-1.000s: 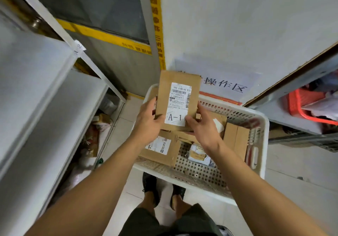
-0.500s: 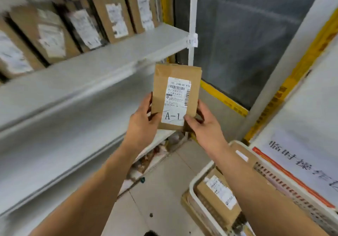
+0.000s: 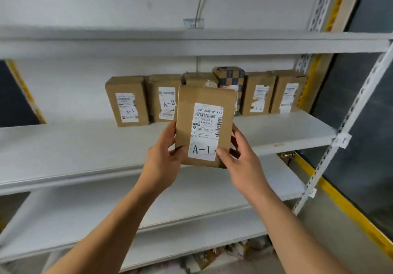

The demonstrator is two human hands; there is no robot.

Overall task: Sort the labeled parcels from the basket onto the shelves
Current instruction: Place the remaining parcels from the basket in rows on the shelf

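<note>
— What is held at this moment?

— A flat brown parcel (image 3: 205, 126) is held upright in front of the shelves, with its white label (image 3: 205, 132) turned to the camera. "A-1" is written at the bottom of the label.

— How is it gripped?

— It is grasped by both hands at its lower part. The left edge is clasped by the left hand (image 3: 162, 160), fingers curled behind the parcel and thumb at the front. The lower right corner is pinched by the right hand (image 3: 238, 163), its thumb pressed on the corner of the label.

— And where is the parcel placed, compared to the shelves?

— It is kept in the air before the middle shelf (image 3: 85, 144), not touching it. At the back of this shelf a row of brown boxes is stood. One box is marked "A-1" (image 3: 127, 101), the next one "A-2" (image 3: 164, 99). A checkered box (image 3: 230, 78) is partly hidden behind the held parcel. Two more boxes (image 3: 274, 92) are seen at the right; their marks cannot be read.

— Anything lower?

— A lower shelf (image 3: 85, 214) is seen under the arms.
</note>
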